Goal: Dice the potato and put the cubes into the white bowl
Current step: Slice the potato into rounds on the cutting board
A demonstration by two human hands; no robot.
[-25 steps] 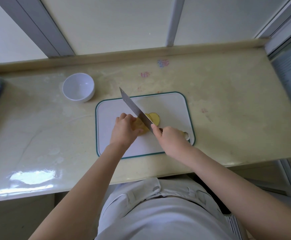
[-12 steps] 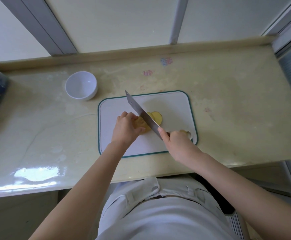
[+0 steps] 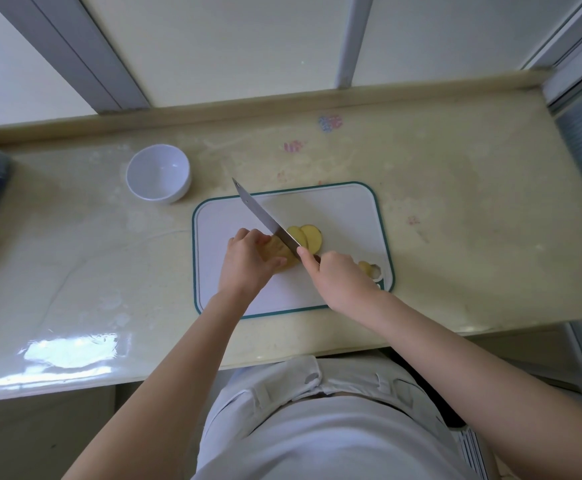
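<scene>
Potato [image 3: 279,252] rests on the cutting board [image 3: 345,216], pinned under the curled fingers of the left hand [image 3: 249,263], while the right hand [image 3: 340,277] grips the knife [image 3: 265,216] and slices [image 3: 312,235] fall beside the blade. Fingertip injury is likely if the blade drifts left. White bowl [image 3: 158,173] holds nothing.

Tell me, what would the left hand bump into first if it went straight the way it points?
Probably the knife blade: the left hand grips the potato right beside it, though height is unclear.
</scene>
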